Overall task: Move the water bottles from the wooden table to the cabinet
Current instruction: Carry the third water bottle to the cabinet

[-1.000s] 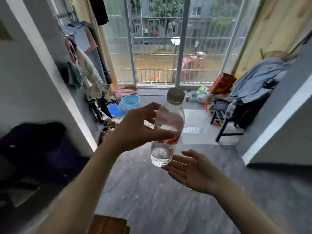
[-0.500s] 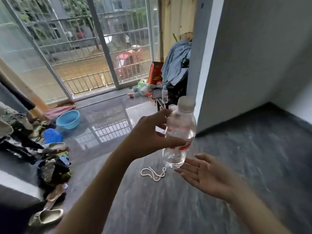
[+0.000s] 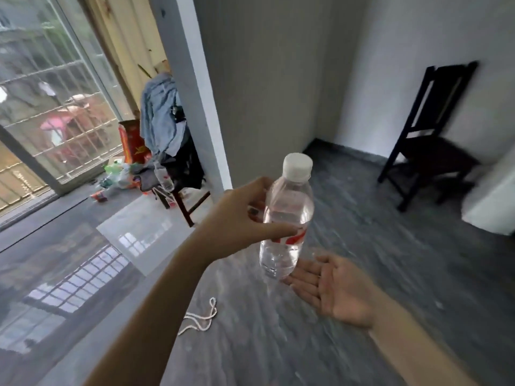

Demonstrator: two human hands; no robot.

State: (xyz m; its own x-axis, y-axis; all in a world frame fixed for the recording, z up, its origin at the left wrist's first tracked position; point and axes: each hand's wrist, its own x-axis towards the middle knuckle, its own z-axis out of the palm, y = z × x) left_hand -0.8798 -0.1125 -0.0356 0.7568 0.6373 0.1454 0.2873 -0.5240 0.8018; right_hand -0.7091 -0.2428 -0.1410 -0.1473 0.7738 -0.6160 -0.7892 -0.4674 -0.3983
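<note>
Right now the water bottle (image 3: 287,218) is being carried, up in the air over the gray floor (image 3: 362,274), in the middle of the room. That looks like the carrying step, between the table and the cabinet. No wooden table shows, and no cabinet can be told for sure; a white thing (image 3: 493,201) at the far right edge is too cut off to name. I think the next move is to walk on, find the cabinet and stand the bottle in it the right way up.

The left hand (image 3: 239,221) grips the bottle around its middle, thumb on the near side and fingers curled behind it. The bottle is upright, leaning a little, with its white cap (image 3: 297,166) on top and a red label under the thumb. The right hand (image 3: 331,288) is wide open, palm up, fingers straight, just under and beside the bottle's bottom. I cannot tell if it touches the bottle. It holds nothing.

A dark chair (image 3: 429,140) stands by the far right wall. Far left, another bottle (image 3: 164,178) sits on a chair piled with clothes (image 3: 161,115). A white cord (image 3: 200,319) lies on the floor.
</note>
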